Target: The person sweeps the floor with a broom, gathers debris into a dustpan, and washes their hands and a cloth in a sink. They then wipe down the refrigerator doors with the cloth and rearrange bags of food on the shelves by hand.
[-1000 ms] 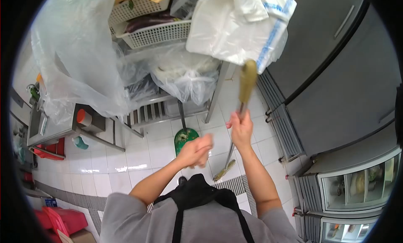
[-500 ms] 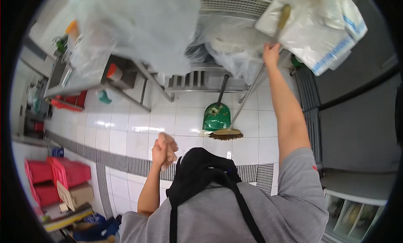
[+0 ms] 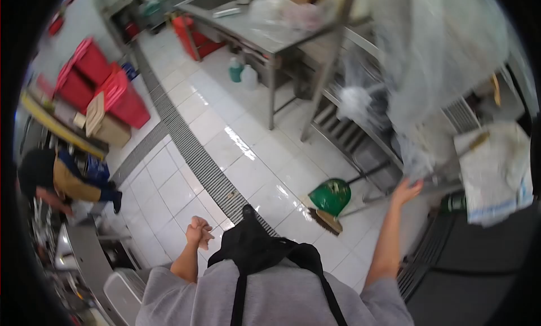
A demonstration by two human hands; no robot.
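My left hand [image 3: 195, 233] is closed in front of my body, holding a pale pinkish item [image 3: 205, 237] whose kind I cannot make out. My right hand [image 3: 407, 192] reaches out to the right with its fingers stretched, holding nothing that I can see. Near it, a broom [image 3: 327, 220] leans with its brown bristles on the floor. Its handle runs up past my right hand toward a yellowish end [image 3: 478, 142] over a white plastic bag [image 3: 496, 177]. Beside the broom head lies a green dustpan [image 3: 331, 195] with some debris in it.
A metal rack [image 3: 360, 140] hung with clear plastic stands at right, beside a steel sink table [image 3: 253, 36]. A drain grate [image 3: 191, 146] crosses the wet tiles. Red bins [image 3: 125, 98] stand at left. Another person [image 3: 65, 177] bends over at far left.
My view has swung left, bringing the bent person and more floor into sight. My right hand has let go of the broom handle. My left hand still holds the pale item.
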